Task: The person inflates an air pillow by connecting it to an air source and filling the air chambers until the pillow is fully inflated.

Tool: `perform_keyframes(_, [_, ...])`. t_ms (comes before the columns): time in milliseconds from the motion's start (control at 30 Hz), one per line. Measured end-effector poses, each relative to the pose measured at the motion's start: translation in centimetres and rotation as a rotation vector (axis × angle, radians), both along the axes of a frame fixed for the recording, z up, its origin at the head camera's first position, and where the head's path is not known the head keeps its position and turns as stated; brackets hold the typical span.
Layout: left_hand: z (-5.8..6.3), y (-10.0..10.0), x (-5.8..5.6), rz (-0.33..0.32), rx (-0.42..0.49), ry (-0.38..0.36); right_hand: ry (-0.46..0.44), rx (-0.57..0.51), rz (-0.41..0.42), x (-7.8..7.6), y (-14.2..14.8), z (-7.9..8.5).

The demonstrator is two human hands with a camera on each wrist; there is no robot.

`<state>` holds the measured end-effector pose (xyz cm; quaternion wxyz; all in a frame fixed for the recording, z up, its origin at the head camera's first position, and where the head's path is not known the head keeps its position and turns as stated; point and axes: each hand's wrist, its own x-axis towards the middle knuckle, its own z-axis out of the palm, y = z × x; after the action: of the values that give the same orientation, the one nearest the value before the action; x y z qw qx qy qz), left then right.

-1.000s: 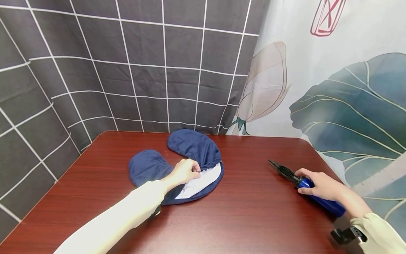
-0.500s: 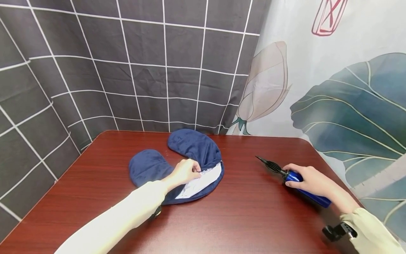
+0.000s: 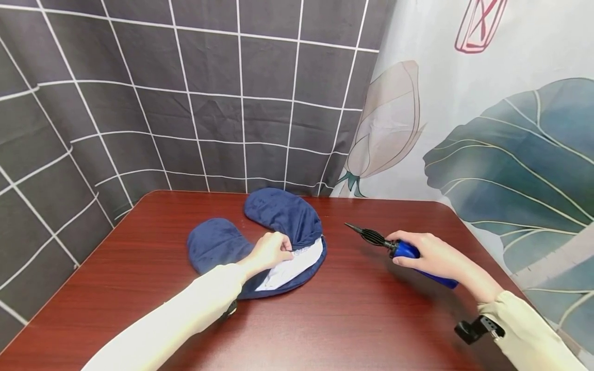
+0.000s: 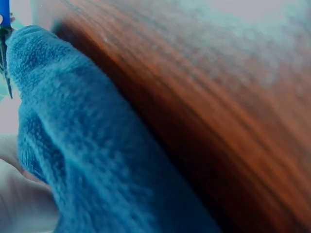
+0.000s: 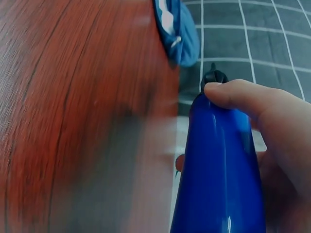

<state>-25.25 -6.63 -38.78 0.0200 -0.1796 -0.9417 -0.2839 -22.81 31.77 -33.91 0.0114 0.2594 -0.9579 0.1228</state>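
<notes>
A navy plush U-shaped neck pillow [image 3: 283, 214] lies on the table, its cover unzipped along the curved side. White lining or an inner piece [image 3: 297, 265] shows through the gap. My left hand [image 3: 270, 250] pinches the edge of this opening, thumb and fingers together; in the left wrist view the blue fabric [image 4: 97, 126] covers most of that hand. Held in my right hand [image 3: 429, 252] is a blue hand pump [image 5: 218, 165] with a black ribbed, tapered nozzle [image 3: 371, 236]. The nozzle points left toward the pillow, and the pump is raised over the table.
The reddish-brown wooden table [image 3: 362, 319] runs back to a dark grey curtain [image 3: 209, 118] with white grid lines. At the right hangs a white curtain [image 3: 445, 41] with lotus drawings. A black wrist-camera mount [image 3: 478, 330] sits at my right sleeve.
My right hand has carried the hand pump leftward and slightly up, closer to the pillow. My left hand has stayed in place at the opening.
</notes>
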Motion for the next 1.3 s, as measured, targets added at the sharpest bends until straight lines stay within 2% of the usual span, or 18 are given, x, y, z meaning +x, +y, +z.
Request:
perform_keyframes(300, [-0.3, -0.1, 0.0, 0.015, 0.011, 0.005, 0.025, -0.007, 0.095, -0.1, -3.2, 0.2])
perform_keyframes(667, [-0.6, -0.4, 0.1, 0.006, 0.027, 0.021, -0.022, 0.015, 0.133, 0.2, -6.3, 0.8])
perform_keyframes(867, [-0.6, -0.5, 0.2, -0.003, 0.038, 0.017, -0.011, 0.031, 0.185, 0.2, -7.4, 0.5])
perform_keyframes(1067, [-0.5, -0.7, 0.4, 0.000, 0.051, 0.011, -0.041, 0.057, 0.218, -0.1, -8.2, 0.1])
perform_keyframes(1300, [-0.2, -0.6, 0.5, -0.011, 0.048, 0.006, -0.076, 0.066, 0.220, -0.2, -8.5, -0.7])
